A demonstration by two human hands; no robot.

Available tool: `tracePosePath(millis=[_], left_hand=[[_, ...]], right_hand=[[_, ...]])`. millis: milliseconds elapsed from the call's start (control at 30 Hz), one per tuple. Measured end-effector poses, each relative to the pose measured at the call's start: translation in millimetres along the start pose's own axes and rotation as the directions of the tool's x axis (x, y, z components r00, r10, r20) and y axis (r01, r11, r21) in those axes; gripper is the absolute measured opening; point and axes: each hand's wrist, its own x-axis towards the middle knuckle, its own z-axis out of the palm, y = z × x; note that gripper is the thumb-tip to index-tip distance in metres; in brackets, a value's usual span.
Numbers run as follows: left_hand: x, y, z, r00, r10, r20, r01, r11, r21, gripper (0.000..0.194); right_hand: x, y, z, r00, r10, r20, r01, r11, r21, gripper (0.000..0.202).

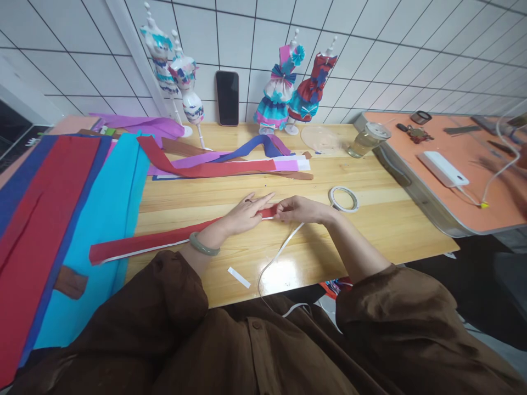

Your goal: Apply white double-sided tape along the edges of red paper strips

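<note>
A long red strip [156, 240] lies on the wooden table, with a white band along its near edge. My left hand [246, 213] rests flat on the strip near its right end, fingers spread. Just to the right, my right hand [294, 210] pinches the white band at the strip's right end. From under my right hand a thin white strip [280, 253] curls down over the table's front edge. A roll of white tape [344, 199] lies right of my right hand. A short white piece [239, 277] lies nearer to me.
Wide red [61, 192] and turquoise [119, 192] sheets cover the left side. Coloured strips [214, 167], dressed mini mannequins [276, 99], a phone [228, 99] and a glass [368, 139] stand or lie behind. An orange table [486, 186] adjoins at right, holding a white device [443, 169].
</note>
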Motion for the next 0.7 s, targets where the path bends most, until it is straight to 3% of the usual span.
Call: tracePosePath(millis=[233,700], left_hand=[[-1,2,-1.1,1.000,0.005,0.001,-0.005,1.000,0.019,0.058],[-1,1,1.2,0.999,-0.039,0.006,0.039,0.999,0.029,0.058]], right_hand=[[4,0,4,0.990,0.086,-0.113,-0.094,0.993,-0.070,0.023],[12,0,7,0.976,0.149,-0.160,-0.171,0.976,-0.133,0.016]])
